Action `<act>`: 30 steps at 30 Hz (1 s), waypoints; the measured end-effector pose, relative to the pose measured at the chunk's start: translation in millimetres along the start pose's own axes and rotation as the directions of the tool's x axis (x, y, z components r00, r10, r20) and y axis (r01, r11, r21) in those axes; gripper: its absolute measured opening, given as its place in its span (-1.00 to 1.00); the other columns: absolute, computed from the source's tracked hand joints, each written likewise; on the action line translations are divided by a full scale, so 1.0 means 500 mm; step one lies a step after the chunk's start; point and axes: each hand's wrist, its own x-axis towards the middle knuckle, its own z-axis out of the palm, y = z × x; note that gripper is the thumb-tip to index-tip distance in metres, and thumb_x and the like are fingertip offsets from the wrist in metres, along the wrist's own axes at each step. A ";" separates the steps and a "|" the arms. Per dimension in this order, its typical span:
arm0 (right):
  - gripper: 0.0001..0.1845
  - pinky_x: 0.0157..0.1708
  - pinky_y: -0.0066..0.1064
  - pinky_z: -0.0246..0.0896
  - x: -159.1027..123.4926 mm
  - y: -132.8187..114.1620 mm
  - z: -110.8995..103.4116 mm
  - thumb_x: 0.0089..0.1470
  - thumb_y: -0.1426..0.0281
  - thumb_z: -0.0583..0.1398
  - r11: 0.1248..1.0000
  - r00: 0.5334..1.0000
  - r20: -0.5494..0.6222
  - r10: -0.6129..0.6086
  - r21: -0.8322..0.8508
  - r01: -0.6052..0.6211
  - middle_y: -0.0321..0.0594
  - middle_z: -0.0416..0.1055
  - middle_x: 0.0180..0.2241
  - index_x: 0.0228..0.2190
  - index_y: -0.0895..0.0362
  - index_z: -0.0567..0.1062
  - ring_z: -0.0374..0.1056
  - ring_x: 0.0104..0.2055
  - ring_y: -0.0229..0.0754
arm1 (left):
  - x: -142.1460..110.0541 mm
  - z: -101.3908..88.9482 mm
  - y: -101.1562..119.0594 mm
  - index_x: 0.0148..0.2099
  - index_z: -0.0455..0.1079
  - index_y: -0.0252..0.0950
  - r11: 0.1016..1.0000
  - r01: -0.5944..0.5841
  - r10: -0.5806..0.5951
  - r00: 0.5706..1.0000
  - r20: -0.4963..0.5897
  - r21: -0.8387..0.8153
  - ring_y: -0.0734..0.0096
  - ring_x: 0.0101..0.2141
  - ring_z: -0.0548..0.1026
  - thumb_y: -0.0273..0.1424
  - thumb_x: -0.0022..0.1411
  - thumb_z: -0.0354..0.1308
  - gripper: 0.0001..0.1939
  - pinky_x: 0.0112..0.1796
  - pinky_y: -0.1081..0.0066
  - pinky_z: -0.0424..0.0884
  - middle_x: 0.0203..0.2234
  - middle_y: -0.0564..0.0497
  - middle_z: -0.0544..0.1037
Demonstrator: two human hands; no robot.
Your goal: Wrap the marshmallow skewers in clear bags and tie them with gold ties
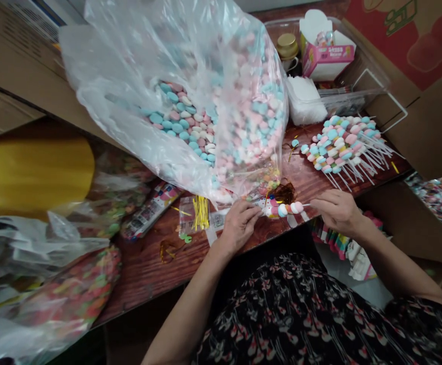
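Dim, even indoor light, white glare on the plastic bag (103, 66), soft shadows on the tabletop (148, 274) around the hands (240, 225) (338, 213), stretched, bowed edges, mild overall softness

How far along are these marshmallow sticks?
Done: a pile of finished marshmallow sticks lies on the wooden table. In hand: the left hand and right hand hold one marshmallow stick. Left: the plastic bag still holds many pink and blue marshmallows.

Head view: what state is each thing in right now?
marshmallow skewer, partly threaded, held level
left hand, gripping the skewer
right hand, pinching its stick end
clear plastic bag, open, full of pastel marshmallows
threaded skewers, lying in a pile
pink paper box, open
jar, gold lid on
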 end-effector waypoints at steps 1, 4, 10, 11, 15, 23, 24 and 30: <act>-0.71 -0.30 -0.36 0.25 0.008 0.001 -0.002 0.09 0.60 0.04 1.000 1.000 -0.026 -0.011 0.025 0.012 -0.16 0.51 -0.38 -0.29 0.14 0.53 0.36 -0.34 -0.21 | 0.001 -0.004 0.000 -0.17 0.52 -0.23 1.000 -0.021 0.021 1.000 0.002 -0.006 0.30 -0.24 0.42 -0.30 0.32 0.11 -0.81 -0.17 0.27 0.37 -0.31 -0.08 0.52; -0.71 -0.31 -0.36 0.27 0.023 -0.001 -0.003 0.08 0.60 0.06 0.992 0.995 -0.079 -0.064 0.106 0.072 -0.15 0.52 -0.37 -0.25 0.15 0.51 0.37 -0.33 -0.20 | 0.004 -0.020 -0.004 -0.02 0.45 -0.23 0.996 -0.084 0.085 0.995 0.051 -0.010 0.19 -0.08 0.38 -0.24 0.25 0.20 -0.71 -0.04 0.14 0.33 -0.12 -0.14 0.48; -0.72 -0.35 -0.36 0.22 0.037 -0.004 0.012 0.12 0.57 0.06 0.990 0.985 -0.138 -0.100 0.089 0.113 -0.18 0.50 -0.40 -0.21 0.11 0.50 0.35 -0.37 -0.21 | 0.019 -0.037 0.009 -0.04 0.40 -0.29 0.996 -0.058 0.076 0.961 0.266 -0.075 0.20 -0.12 0.41 -0.24 0.28 0.13 -0.72 -0.06 0.23 0.32 -0.17 -0.12 0.49; -0.72 -0.34 -0.35 0.21 0.041 -0.002 0.013 0.12 0.56 0.05 0.989 0.982 -0.142 -0.125 0.067 0.135 -0.18 0.50 -0.40 -0.21 0.10 0.49 0.34 -0.36 -0.21 | 0.021 -0.039 0.016 -0.11 0.41 -0.29 0.995 0.018 0.013 0.952 0.307 -0.101 0.26 -0.21 0.42 -0.22 0.28 0.13 -0.74 -0.15 0.31 0.33 -0.27 -0.06 0.49; -0.74 -0.33 -0.33 0.12 0.070 0.004 0.003 0.17 0.54 0.01 0.968 0.967 -0.031 -0.252 -0.012 0.252 -0.19 0.45 -0.42 -0.29 0.11 0.48 0.27 -0.37 -0.21 | 0.028 -0.050 0.049 -0.30 0.38 -0.29 0.938 0.256 -0.136 0.892 0.432 -0.234 0.42 -0.43 0.34 -0.13 0.21 0.21 -0.69 -0.36 0.47 0.26 -0.49 0.10 0.39; -0.82 -0.35 -0.34 -0.05 0.155 -0.019 -0.037 0.16 0.56 0.04 0.912 0.863 0.353 -0.361 -0.058 0.405 -0.18 0.40 -0.41 -0.34 0.17 0.43 0.20 -0.35 -0.18 | 0.014 -0.035 0.068 -0.37 0.38 -0.30 0.896 0.363 -0.229 0.870 0.436 -0.255 0.48 -0.46 0.26 -0.05 0.02 0.35 -0.58 -0.42 0.51 0.18 -0.54 0.16 0.31; -0.83 -0.35 -0.34 -0.06 0.162 -0.021 -0.039 0.16 0.56 0.05 0.910 0.853 0.379 -0.358 -0.061 0.409 -0.17 0.40 -0.40 -0.33 0.17 0.43 0.19 -0.35 -0.18 | 0.009 -0.033 0.066 -0.34 0.39 -0.30 0.906 0.360 -0.243 0.873 0.422 -0.223 0.46 -0.46 0.28 -0.04 -0.01 0.36 -0.56 -0.42 0.50 0.19 -0.52 0.15 0.34; -0.85 -0.37 -0.34 -0.12 0.172 -0.028 -0.045 0.17 0.54 0.06 0.911 0.853 0.403 -0.330 -0.102 0.400 -0.19 0.40 -0.42 -0.35 0.16 0.42 0.17 -0.38 -0.20 | -0.019 -0.032 0.041 -0.22 0.45 -0.29 0.937 0.343 -0.317 0.913 0.258 -0.062 0.41 -0.43 0.36 -0.17 0.06 0.34 -0.66 -0.36 0.46 0.25 -0.47 0.08 0.46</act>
